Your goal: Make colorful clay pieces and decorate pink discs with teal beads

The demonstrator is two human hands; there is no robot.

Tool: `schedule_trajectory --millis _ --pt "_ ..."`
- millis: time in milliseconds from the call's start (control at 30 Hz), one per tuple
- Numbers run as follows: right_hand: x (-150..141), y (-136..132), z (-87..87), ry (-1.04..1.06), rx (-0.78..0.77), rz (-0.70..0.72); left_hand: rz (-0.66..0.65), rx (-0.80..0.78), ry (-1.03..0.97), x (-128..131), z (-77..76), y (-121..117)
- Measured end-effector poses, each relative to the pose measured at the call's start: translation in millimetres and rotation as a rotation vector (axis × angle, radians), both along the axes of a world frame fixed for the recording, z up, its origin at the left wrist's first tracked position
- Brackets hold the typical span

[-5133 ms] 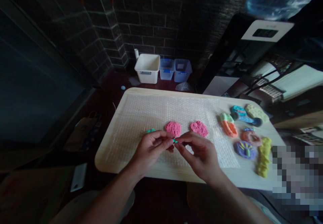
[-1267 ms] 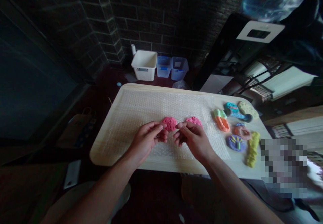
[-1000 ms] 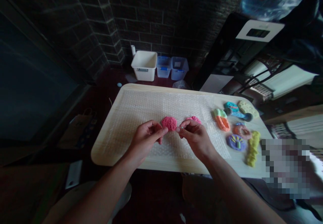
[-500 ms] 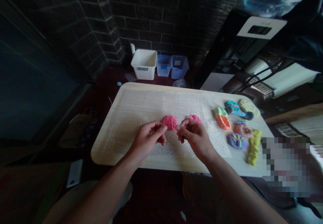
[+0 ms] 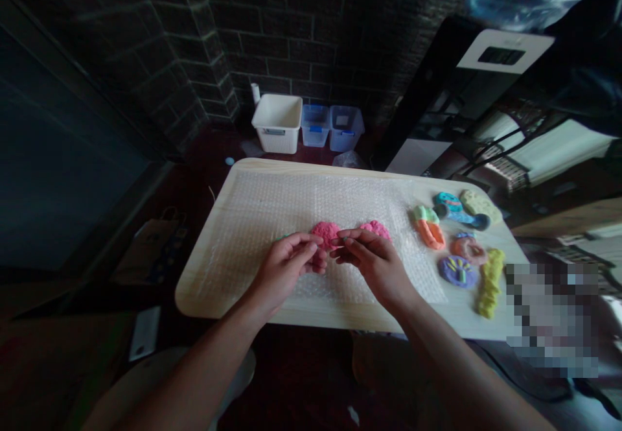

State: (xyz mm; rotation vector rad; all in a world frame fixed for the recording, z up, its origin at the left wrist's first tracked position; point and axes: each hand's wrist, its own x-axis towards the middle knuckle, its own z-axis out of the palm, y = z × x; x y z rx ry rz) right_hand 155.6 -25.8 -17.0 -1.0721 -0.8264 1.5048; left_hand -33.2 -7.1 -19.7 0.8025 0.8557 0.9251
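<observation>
My left hand [image 5: 290,261] is closed in a pinch, thumb against forefinger. Anything between those fingertips is too small to make out. Facing it, my right hand [image 5: 373,259] also pinches, and a tiny greenish speck seems to show at its fingertips. Just behind the fingers, a bumpy pink clay lump [image 5: 324,231] rests on the bubble wrap [image 5: 272,204]. A second pink clay lump [image 5: 377,228] lies beyond my right hand, partly covered by it. Behind my left knuckles a bit of green [image 5: 280,237] peeks out, mostly hidden.
On the table's [image 5: 204,301] right side lie several clay pieces: an orange and green one [image 5: 430,231], a purple disc [image 5: 457,272], a twisted yellow strip [image 5: 490,282]. A white basket [image 5: 276,123] and two blue bins [image 5: 346,126] stand on the floor behind.
My right hand has moved slightly left, bringing its fingertips nearer my left hand's. More of the right pink lump shows, and green is now visible behind my left hand.
</observation>
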Motion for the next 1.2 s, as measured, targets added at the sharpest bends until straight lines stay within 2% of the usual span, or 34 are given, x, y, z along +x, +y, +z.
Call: schedule_trajectory --millis 167,333,467,700,933,1200 --pt "0.0 -1.8 2.2 -0.092 0.062 0.005 -0.030 0.081 0.064 -0.1 2.1 0.2" --pt "-0.3 -2.4 5.2 -0.162 0.114 -0.038 0.005 0.141 0.110 -0.5 3.1 -0.2" --pt "0.0 -2.7 6.8 -0.234 0.150 0.011 0.006 0.146 0.096 -0.1 1.4 -0.7" --pt "-1.8 -6.3 8.5 -0.213 0.189 0.008 0.031 0.168 0.082 0.7 5.1 -0.7" --pt "-6.2 -11.6 10.9 -0.323 0.286 -0.030 0.025 0.226 0.142 0.9 5.6 -2.0" --pt "-11.0 -14.1 12.1 -0.317 0.317 -0.005 0.000 0.241 0.149 0.1 5.3 -3.8"
